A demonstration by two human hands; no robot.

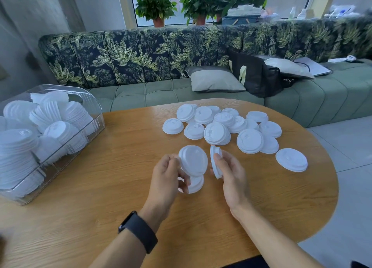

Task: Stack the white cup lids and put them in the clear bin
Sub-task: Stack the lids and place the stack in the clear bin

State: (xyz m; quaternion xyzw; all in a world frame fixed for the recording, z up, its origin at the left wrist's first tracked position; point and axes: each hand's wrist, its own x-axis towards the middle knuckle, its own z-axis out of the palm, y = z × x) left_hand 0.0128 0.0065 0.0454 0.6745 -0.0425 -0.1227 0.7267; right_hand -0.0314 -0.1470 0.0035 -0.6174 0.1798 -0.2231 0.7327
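Observation:
My left hand (pixel 167 177) grips a short stack of white cup lids (pixel 193 163) above the middle of the wooden table (pixel 100 197), its broad face turned towards me. Just right of it, my right hand (pixel 231 173) holds a single white lid (pixel 215 159) on edge, a small gap from the stack. Several loose white lids (pixel 217 133) lie scattered on the table beyond my hands, and one lid (pixel 291 159) sits apart at the right. The clear bin (pixel 96 125) stands at the left, holding several stacks of lids.
A green sofa (pixel 161 92) with a leaf-print back runs behind the table, carrying a cushion and a dark bag (pixel 259 76). Potted plants (pixel 155 6) stand on the window sill. The table's rounded edge curves away at the right, with tiled floor beyond.

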